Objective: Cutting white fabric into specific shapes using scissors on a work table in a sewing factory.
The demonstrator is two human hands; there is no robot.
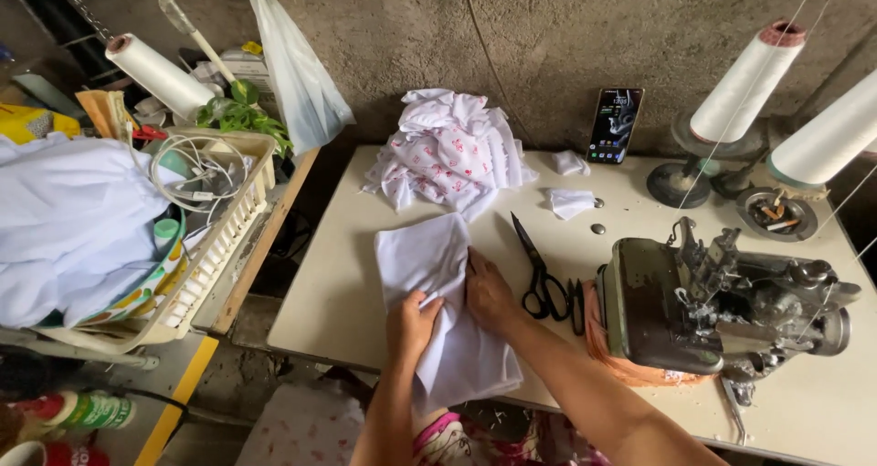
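Both hands rest on a white cloth [438,311] at the worktop's [338,283] near edge: the left hand [411,324] pinches a fold, the right hand [489,292] presses flat (fingers spread). Scissors [541,279] lie at three o'clock, a patterned pile [452,146] at twelve.

Soft, even daylight falls across the pale counter [347,274], casting only faint shadows beneath the scissors [541,279] and the sewing machine [722,306]. The white thread cones [744,82] glow almost overexposed, while the top left corner stays dim. Wide-angle distortion bends the edges; the centre is sharp.
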